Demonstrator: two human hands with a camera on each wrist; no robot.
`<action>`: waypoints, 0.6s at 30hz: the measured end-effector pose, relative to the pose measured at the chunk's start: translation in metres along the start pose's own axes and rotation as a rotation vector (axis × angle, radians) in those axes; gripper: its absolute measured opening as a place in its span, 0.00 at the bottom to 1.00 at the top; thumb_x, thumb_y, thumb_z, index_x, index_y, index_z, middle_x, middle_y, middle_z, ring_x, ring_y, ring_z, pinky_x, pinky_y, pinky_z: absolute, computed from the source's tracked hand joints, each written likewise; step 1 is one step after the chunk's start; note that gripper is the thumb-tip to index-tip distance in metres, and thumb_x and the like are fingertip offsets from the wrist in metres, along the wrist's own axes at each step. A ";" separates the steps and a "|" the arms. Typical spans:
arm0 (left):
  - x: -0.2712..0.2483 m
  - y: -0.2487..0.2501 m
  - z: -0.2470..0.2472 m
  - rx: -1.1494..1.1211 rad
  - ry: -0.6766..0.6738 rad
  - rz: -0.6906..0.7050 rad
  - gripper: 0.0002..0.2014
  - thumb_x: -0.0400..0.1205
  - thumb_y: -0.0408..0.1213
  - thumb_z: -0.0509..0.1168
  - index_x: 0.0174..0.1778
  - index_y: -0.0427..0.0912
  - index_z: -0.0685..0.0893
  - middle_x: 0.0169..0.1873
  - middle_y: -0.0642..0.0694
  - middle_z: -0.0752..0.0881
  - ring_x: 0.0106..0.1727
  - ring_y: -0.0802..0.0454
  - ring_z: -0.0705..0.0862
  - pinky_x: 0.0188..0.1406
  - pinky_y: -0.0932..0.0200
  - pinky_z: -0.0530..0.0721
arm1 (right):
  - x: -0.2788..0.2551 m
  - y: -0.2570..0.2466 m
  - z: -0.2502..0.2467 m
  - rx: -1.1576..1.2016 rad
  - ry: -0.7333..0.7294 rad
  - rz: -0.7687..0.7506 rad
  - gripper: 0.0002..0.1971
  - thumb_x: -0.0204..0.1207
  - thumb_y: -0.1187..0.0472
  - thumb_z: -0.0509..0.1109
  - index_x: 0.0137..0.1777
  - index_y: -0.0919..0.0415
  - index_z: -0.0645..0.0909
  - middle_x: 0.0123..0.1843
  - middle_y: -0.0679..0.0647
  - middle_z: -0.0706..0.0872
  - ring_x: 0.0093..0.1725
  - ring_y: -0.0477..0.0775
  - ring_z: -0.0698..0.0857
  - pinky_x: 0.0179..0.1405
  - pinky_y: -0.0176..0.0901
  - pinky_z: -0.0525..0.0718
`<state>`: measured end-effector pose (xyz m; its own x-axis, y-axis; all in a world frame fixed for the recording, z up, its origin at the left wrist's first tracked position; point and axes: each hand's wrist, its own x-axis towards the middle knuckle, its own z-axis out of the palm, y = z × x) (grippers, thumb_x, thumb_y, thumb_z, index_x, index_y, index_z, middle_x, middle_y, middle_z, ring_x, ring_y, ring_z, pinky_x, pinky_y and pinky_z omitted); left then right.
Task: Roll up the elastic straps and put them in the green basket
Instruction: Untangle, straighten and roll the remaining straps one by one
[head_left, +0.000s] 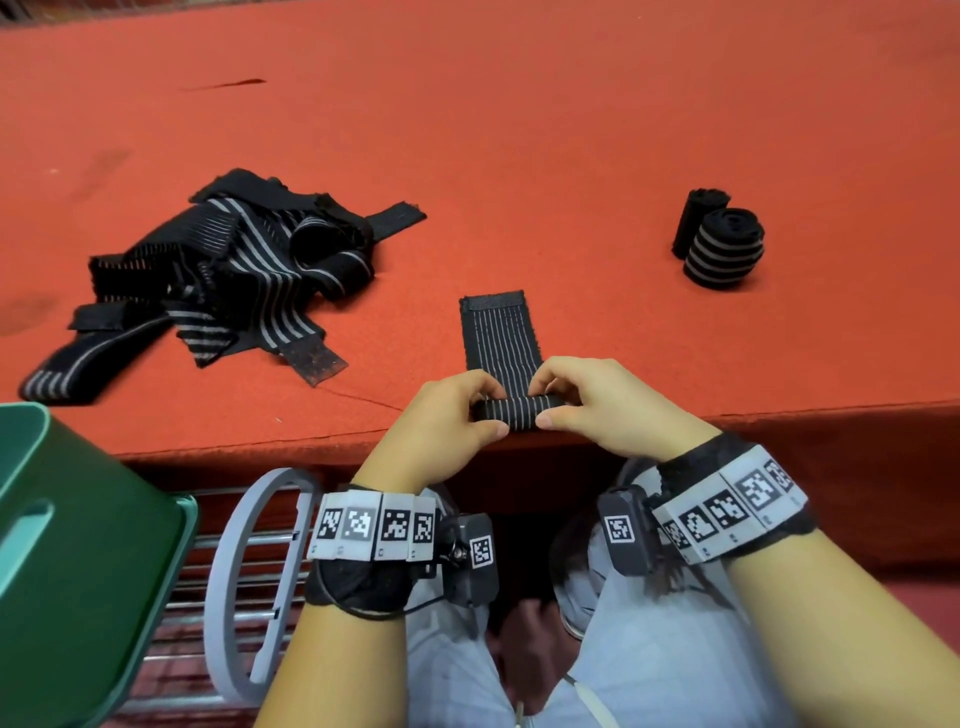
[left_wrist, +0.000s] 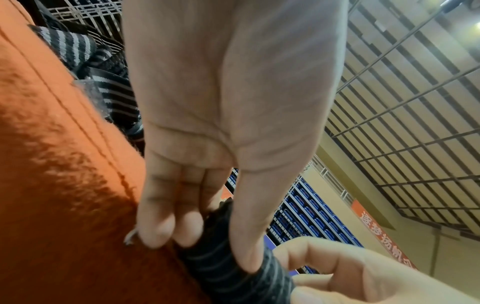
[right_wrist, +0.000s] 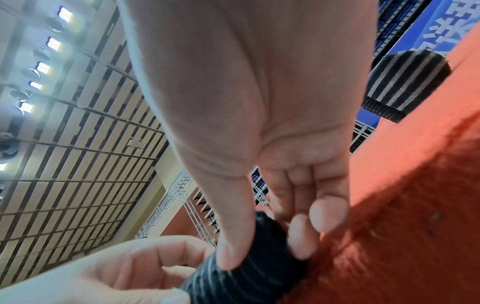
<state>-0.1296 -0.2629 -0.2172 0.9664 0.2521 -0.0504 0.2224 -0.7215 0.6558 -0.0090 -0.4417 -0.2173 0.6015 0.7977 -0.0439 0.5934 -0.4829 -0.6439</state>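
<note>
A black elastic strap with thin grey stripes lies flat on the red table near its front edge. Its near end is rolled into a small tube. My left hand pinches the tube's left end between thumb and fingers. My right hand pinches the right end the same way. A tangled pile of unrolled straps lies at the left. Two rolled straps stand at the right. A corner of the green basket shows at the lower left, below table level.
The red felt table stretches far back. Its front edge runs just under my hands. A grey ring frame with metal bars stands beside the basket. My lap is below the table.
</note>
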 end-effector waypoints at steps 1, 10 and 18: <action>0.000 0.000 -0.001 0.002 -0.016 0.001 0.14 0.79 0.41 0.75 0.59 0.53 0.83 0.48 0.59 0.80 0.45 0.64 0.77 0.47 0.64 0.73 | 0.001 0.001 -0.001 -0.013 -0.022 0.007 0.12 0.75 0.52 0.77 0.56 0.44 0.81 0.50 0.44 0.84 0.49 0.45 0.82 0.48 0.41 0.79; 0.007 -0.002 0.003 -0.027 -0.011 -0.008 0.13 0.82 0.39 0.71 0.61 0.47 0.83 0.51 0.51 0.78 0.37 0.59 0.78 0.56 0.45 0.84 | 0.011 0.003 0.004 -0.010 0.003 0.008 0.05 0.78 0.54 0.75 0.52 0.48 0.85 0.52 0.48 0.80 0.52 0.48 0.80 0.56 0.45 0.76; 0.009 -0.006 0.007 0.031 0.116 0.085 0.10 0.79 0.42 0.73 0.54 0.57 0.82 0.47 0.56 0.77 0.45 0.54 0.78 0.54 0.47 0.81 | 0.014 0.000 0.006 0.038 0.090 0.036 0.05 0.81 0.56 0.70 0.55 0.47 0.80 0.47 0.47 0.83 0.45 0.50 0.82 0.47 0.48 0.79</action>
<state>-0.1213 -0.2608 -0.2266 0.9610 0.2604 0.0927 0.1458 -0.7625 0.6304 -0.0041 -0.4281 -0.2225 0.6688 0.7434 0.0004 0.5509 -0.4953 -0.6717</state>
